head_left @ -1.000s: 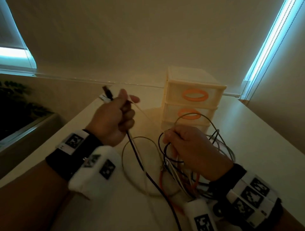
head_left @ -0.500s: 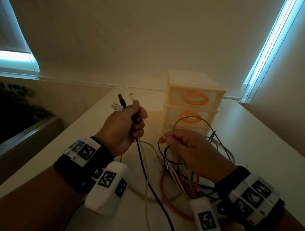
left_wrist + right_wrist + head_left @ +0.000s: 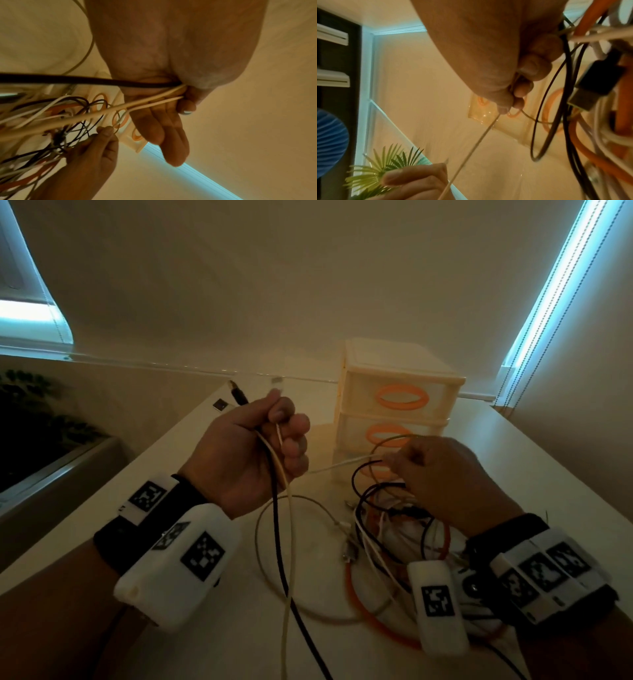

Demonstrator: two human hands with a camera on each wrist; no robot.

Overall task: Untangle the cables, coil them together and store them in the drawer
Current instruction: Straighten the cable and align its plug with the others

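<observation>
My left hand [image 3: 260, 453] [image 3: 171, 94] is raised over the table and grips several cable ends: a black cable [image 3: 277, 535] [image 3: 68, 79] and cream ones [image 3: 289, 542] [image 3: 102, 112], with plugs sticking out above the fist. A thin white cable [image 3: 339, 465] [image 3: 471, 148] runs taut from it to my right hand [image 3: 442, 474] [image 3: 510, 83], which pinches it just in front of the drawers. Under the right hand lies a tangle [image 3: 394, 522] [image 3: 590, 94] of black, white and orange cables. The cream drawer unit [image 3: 397, 402], with orange oval handles, has its drawers closed.
The white table [image 3: 212, 628] ends in a left edge, with a dark ledge and a plant [image 3: 30, 412] beyond it. A wall stands close behind the drawer unit, and bright window strips [image 3: 548, 285] show at both sides.
My left hand has lowered and come nearer with its cable ends, now holding more strands. My right hand shifted right toward the drawers, pulling the thin white cable taut between the hands.
</observation>
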